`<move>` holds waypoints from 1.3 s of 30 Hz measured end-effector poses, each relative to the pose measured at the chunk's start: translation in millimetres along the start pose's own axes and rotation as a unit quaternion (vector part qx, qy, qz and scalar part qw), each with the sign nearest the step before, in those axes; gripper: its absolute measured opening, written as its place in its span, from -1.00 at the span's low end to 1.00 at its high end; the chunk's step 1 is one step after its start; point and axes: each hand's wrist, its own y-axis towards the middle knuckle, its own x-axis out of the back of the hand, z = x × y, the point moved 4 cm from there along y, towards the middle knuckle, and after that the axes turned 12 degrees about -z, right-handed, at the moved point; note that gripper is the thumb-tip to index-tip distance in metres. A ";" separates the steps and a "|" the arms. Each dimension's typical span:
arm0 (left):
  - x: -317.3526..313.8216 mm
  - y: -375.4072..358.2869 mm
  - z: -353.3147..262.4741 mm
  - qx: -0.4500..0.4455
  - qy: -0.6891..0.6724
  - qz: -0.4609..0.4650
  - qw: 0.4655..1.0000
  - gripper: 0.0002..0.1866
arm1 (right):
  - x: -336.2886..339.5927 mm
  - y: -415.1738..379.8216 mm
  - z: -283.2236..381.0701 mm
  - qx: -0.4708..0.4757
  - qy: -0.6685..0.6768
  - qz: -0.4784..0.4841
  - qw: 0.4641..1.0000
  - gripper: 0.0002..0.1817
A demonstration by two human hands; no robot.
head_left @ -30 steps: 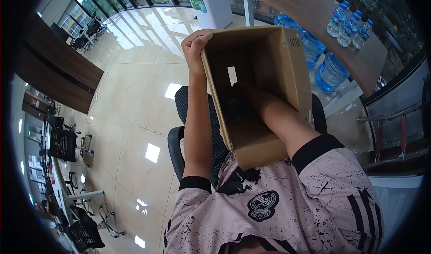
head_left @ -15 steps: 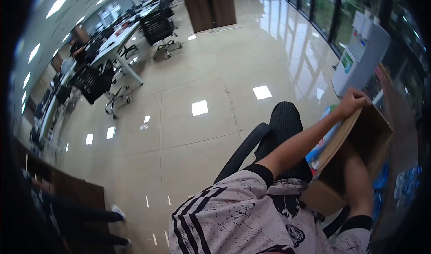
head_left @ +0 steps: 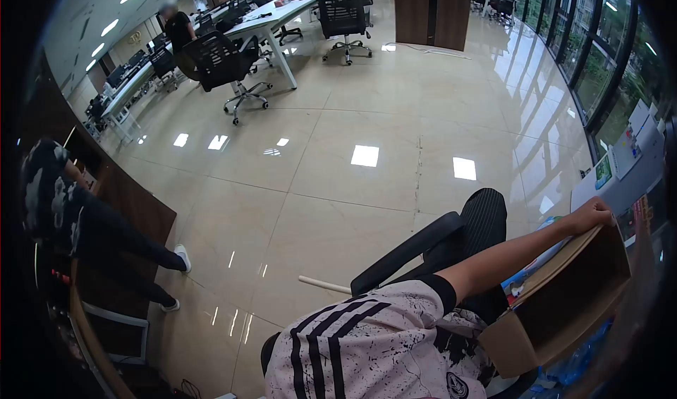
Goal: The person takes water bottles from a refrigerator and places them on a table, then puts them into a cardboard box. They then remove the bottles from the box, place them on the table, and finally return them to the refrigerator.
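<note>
The left hand [head_left: 594, 214] is closed over the upper rim of an open cardboard box [head_left: 582, 300], the fingers folded around its edge. The right hand is out of view, so I cannot tell how its fingers stand. The box tilts at the person's right side, beside the striped trouser leg [head_left: 486, 219], its mouth turned up toward the wearer and a flap [head_left: 509, 344] hanging near the patterned shirt [head_left: 352, 346]. Colourful printed packaging [head_left: 518, 286] shows just behind the box, and clear blue plastic bottles [head_left: 580, 362] show below its far corner. A black chair armrest [head_left: 405, 252] lies left of the leg. Beyond the left hand stands a white water dispenser [head_left: 624, 162]; at the far left, a person in dark clothes [head_left: 116, 237] stands beside a brown wooden counter [head_left: 137, 201]
</note>
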 end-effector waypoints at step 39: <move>17.9 -20.4 -9.6 0.097 0.038 0.038 0.994 -0.66 | 172.6 -88.9 -55.5 0.006 -0.374 -0.399 0.837 -0.34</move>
